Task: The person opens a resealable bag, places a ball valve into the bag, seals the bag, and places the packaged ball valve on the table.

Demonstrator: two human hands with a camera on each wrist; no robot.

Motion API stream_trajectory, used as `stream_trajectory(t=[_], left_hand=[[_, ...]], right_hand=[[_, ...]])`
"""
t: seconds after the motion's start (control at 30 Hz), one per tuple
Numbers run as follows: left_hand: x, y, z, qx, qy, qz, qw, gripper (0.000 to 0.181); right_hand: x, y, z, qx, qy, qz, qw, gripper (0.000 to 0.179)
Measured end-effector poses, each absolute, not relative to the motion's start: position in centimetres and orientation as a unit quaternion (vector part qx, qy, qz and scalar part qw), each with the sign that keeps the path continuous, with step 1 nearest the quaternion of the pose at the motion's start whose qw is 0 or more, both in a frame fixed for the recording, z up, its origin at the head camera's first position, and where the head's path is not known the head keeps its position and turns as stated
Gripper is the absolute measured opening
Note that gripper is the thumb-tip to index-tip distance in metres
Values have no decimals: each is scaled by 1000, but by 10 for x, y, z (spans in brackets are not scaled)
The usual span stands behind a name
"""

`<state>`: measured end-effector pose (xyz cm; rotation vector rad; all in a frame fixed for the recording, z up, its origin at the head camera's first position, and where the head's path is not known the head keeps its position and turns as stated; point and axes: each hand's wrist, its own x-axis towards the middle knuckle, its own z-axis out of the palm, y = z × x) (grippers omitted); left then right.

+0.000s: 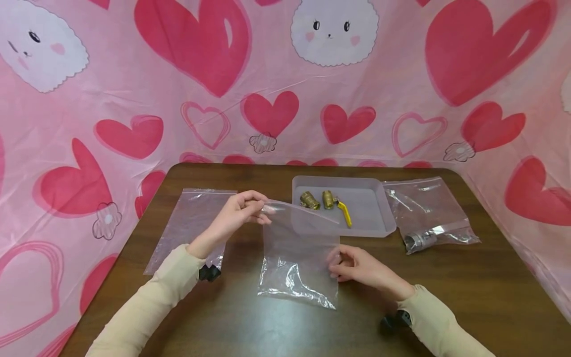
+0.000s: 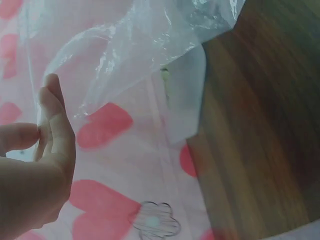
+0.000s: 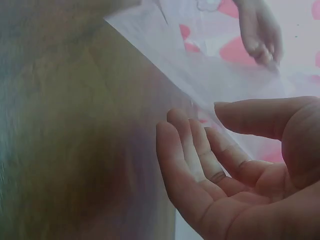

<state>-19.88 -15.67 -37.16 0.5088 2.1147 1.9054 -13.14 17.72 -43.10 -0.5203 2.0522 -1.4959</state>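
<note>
A clear zip bag (image 1: 296, 270) hangs over the middle of the table, and nothing shows inside it. My left hand (image 1: 243, 209) pinches its upper left corner between thumb and fingers; in the left wrist view the plastic (image 2: 120, 55) spreads beyond that hand. Beside the bag's right edge is my right hand (image 1: 359, 267), its fingers loosely bent and thumb apart. The right wrist view shows a gap between the thumb and fingers (image 3: 167, 150), with the bag (image 3: 200, 85) just past them. Whether the fingertips touch the plastic I cannot tell.
Behind the bag, a translucent tray (image 1: 376, 220) holds two brass fittings (image 1: 328, 200), one with a yellow lever (image 1: 345, 214). At right lies a clear bag (image 1: 446, 208) with a silver metal fitting (image 1: 419, 242). Another clear bag (image 1: 189, 218) lies flat at left on the wooden table (image 1: 187, 322).
</note>
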Motion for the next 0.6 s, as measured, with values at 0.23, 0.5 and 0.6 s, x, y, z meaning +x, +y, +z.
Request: stream_trajectory(t=[0.23, 0.5, 0.6], left_hand=[[-179, -149, -364, 178, 752, 626, 106, 24], [-167, -145, -366, 203, 761, 610, 82, 21], [-165, -143, -365, 203, 768, 603, 75, 19]], right_hand=[[-132, 188, -425, -195, 793, -529, 231, 23], [-137, 192, -417, -256, 827, -484, 127, 12], [-139, 193, -415, -256, 838, -472, 99, 9]])
